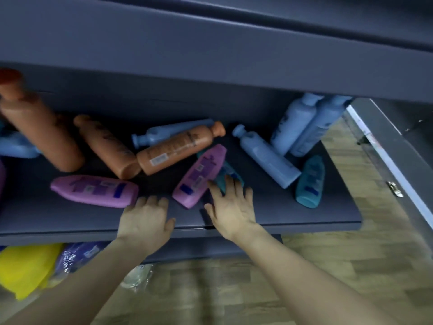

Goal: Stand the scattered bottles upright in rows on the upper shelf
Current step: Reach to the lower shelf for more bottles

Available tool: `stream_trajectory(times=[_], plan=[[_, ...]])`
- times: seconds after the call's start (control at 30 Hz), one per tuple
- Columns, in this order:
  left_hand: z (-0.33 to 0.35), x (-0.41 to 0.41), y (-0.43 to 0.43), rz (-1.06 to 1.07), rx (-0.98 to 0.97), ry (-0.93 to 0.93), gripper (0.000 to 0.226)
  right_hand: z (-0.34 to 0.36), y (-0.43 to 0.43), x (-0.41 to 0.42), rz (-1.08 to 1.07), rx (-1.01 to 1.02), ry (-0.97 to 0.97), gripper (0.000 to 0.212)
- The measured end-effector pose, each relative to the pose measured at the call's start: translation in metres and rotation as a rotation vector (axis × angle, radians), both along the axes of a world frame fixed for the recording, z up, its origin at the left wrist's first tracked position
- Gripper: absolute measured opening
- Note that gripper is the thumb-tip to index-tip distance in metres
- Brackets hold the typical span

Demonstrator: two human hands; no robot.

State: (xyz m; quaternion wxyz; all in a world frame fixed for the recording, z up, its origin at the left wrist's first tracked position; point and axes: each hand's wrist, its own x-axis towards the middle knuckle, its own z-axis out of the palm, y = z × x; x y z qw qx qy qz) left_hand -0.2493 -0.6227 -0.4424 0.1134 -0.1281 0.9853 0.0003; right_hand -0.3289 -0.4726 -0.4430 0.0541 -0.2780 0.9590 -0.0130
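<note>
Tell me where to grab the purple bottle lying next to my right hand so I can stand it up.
Probably wrap the right hand round the middle of the purple bottle from above: it lies flat and diagonal, its left flank open, while a teal bottle crowds its right.

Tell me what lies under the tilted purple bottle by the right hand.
A teal bottle lies under the purple bottle, sticking out on its right, beside the right hand. The rest is covered, so its cap cannot be seen.

Orange bottles (180, 146) 3, blue (264, 156) 5, purple (93, 191) 2, teal (310, 181) 2.
</note>
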Motion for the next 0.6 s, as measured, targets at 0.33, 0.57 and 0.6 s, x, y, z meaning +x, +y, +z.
stream_trajectory(times=[0.33,0.57,0.6], plan=[[0.003,-0.065,0.097,-0.081,-0.002,0.042,0.051,0.013,0.1,-0.057,-0.12,0.077,-0.048,0.06],[-0.013,-0.093,0.121,-0.113,0.026,0.105,0.057,0.006,0.121,-0.087,-0.122,0.087,-0.044,0.059],[-0.012,-0.096,0.124,-0.121,0.029,0.075,0.057,0.004,0.122,-0.091,-0.131,0.08,-0.051,0.059]])
